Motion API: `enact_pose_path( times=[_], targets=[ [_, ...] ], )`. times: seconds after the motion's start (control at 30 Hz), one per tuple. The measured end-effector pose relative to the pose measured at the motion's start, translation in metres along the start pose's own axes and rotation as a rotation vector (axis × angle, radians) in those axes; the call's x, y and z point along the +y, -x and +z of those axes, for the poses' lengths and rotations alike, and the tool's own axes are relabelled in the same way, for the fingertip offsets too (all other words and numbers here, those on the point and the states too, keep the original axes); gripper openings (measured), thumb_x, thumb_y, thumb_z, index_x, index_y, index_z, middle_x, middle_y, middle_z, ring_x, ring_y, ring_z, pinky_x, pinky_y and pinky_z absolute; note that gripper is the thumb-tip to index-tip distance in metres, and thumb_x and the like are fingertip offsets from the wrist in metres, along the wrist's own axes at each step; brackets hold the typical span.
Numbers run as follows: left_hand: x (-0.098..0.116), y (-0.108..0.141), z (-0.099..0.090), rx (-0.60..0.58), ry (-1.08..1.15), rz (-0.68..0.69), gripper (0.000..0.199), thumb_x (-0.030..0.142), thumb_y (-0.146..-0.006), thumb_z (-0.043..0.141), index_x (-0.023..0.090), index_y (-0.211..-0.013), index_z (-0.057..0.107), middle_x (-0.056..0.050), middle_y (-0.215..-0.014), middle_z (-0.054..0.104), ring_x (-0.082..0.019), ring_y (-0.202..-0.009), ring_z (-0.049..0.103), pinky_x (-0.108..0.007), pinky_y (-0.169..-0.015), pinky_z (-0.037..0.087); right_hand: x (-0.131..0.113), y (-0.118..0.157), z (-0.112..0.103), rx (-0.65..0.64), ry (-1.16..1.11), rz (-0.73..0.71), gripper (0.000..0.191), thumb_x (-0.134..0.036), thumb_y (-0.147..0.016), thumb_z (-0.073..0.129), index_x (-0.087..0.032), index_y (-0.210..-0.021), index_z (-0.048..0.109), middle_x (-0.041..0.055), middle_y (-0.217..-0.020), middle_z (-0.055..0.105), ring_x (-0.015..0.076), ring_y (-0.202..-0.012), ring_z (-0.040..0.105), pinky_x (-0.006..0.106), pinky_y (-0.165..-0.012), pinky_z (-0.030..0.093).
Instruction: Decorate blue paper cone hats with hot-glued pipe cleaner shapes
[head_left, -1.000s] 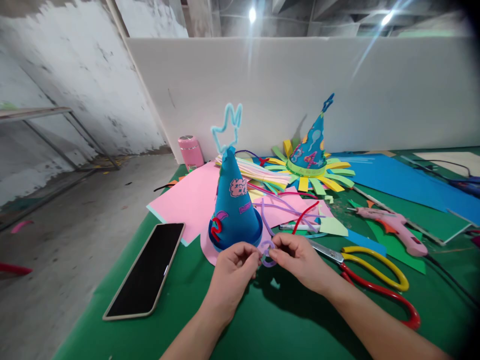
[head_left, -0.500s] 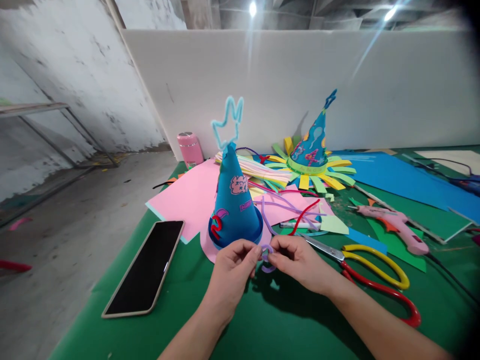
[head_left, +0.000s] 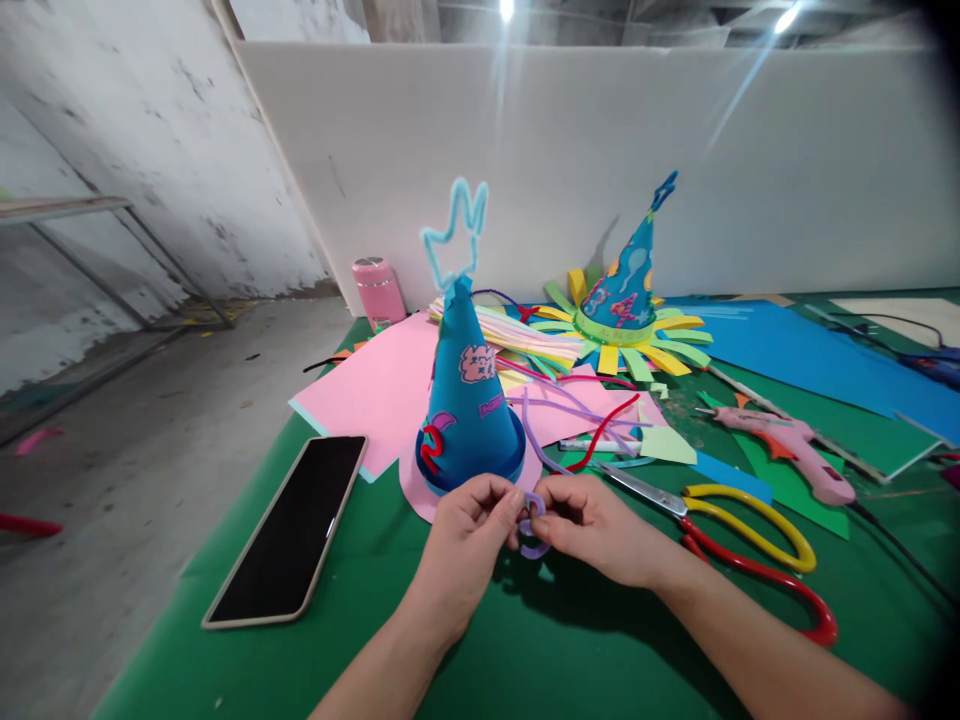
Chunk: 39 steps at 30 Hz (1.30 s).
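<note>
In the head view, pinches a small curled purple piece [head_left: 534, 551] between thumb and fingertips of the right hand [head_left: 600, 530], and closes the left hand [head_left: 469, 545] on the piece's other side. Keeps the piece above the near part of the green bench [head_left: 375, 640], in the middle of the scene, with its lower curl hanging open below the fingertips. Has a blue cone hat [head_left: 471, 400] upright just beyond the hands, on a pink base, topped with a pale blue crown-shaped outline. Shows a phone [head_left: 289, 530] to the left, screen dark, and scissors [head_left: 664, 497] with yellow and red handles just right of the right hand. Includes, farther right, a pink glue gun [head_left: 806, 445]; at far left, a pink bottle [head_left: 379, 290]; at far right of the cone hat, a second decorated hat [head_left: 621, 285] ringed with yellow and green strips.
</note>
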<state>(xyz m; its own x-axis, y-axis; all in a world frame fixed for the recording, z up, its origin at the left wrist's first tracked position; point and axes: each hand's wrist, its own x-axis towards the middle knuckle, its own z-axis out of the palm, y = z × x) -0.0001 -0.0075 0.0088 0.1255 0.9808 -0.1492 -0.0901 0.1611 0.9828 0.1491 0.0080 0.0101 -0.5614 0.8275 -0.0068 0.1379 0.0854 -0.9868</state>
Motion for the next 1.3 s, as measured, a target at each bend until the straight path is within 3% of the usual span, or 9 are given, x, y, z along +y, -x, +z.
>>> enact_pose_path(
  times=[0.23, 0.4, 0.7, 0.97, 1.2, 1.3],
  targets=[
    [0.0003, -0.0001, -0.0013, -0.006, 0.08, -0.011, 0.024, 0.031, -0.074, 0.054, 0.013, -0.059, 0.056, 0.001, -0.051, 0.051, -0.01, -0.052, 0.046, -0.022, -0.053, 0.037, 0.0023, -0.0007, -0.0008, 0.075, -0.003, 0.03, 0.016, -0.026, -0.076, 0.05, -0.016, -0.064, 0.046, -0.0043, -0.057, 0.04, 0.0075, -0.052, 0.032, 0.019, -0.046, 0.026],
    [0.0008, -0.0002, 0.0014, 0.006, 0.035, -0.023, 0.014, 0.024, -0.067, 0.06, 0.013, -0.059, 0.056, 0.002, -0.051, 0.051, -0.009, -0.05, 0.045, -0.021, -0.051, 0.036, 0.0041, -0.0016, 0.0016, 0.085, 0.009, 0.027, 0.018, -0.025, -0.076, 0.049, -0.016, -0.061, 0.044, -0.005, -0.056, 0.037, 0.0075, -0.052, 0.031, 0.019, -0.046, 0.025],
    [-0.0028, 0.0003, 0.0001, 0.073, 0.015, -0.048, 0.008, 0.017, -0.065, 0.053, 0.015, -0.057, 0.052, 0.004, -0.051, 0.051, -0.006, -0.044, 0.04, -0.019, -0.046, 0.03, 0.0072, -0.0025, -0.003, 0.178, 0.029, 0.004, 0.019, -0.027, -0.075, 0.049, -0.016, -0.061, 0.043, -0.0057, -0.056, 0.032, 0.0077, -0.051, 0.027, 0.02, -0.045, 0.022],
    [-0.0023, 0.0007, -0.0005, 0.063, -0.036, -0.045, 0.03, 0.033, -0.069, 0.056, 0.015, -0.047, 0.046, 0.004, -0.048, 0.046, -0.006, -0.044, 0.037, -0.019, -0.045, 0.029, 0.0058, -0.0027, -0.005, 0.191, -0.023, -0.011, 0.019, -0.028, -0.076, 0.051, -0.016, -0.062, 0.045, -0.0046, -0.058, 0.036, 0.0075, -0.053, 0.031, 0.02, -0.047, 0.026],
    [0.0003, 0.0011, 0.002, -0.022, -0.005, -0.047, 0.02, 0.033, -0.066, 0.06, 0.015, -0.062, 0.053, 0.004, -0.055, 0.048, -0.006, -0.046, 0.039, -0.019, -0.045, 0.029, 0.0064, -0.0028, -0.0031, 0.114, 0.014, 0.012, 0.025, -0.035, -0.076, 0.051, -0.015, -0.061, 0.046, -0.0051, -0.055, 0.035, 0.007, -0.051, 0.03, 0.019, -0.045, 0.024],
    [-0.0002, 0.0009, 0.0021, 0.002, 0.002, -0.051, 0.019, 0.032, -0.067, 0.06, 0.015, -0.061, 0.053, 0.004, -0.054, 0.048, -0.005, -0.044, 0.038, -0.019, -0.044, 0.027, 0.0065, -0.0031, -0.0068, 0.185, -0.008, -0.001, 0.026, -0.036, -0.078, 0.049, -0.014, -0.064, 0.05, -0.0042, -0.056, 0.038, 0.0076, -0.052, 0.033, 0.02, -0.046, 0.026]
  ],
)
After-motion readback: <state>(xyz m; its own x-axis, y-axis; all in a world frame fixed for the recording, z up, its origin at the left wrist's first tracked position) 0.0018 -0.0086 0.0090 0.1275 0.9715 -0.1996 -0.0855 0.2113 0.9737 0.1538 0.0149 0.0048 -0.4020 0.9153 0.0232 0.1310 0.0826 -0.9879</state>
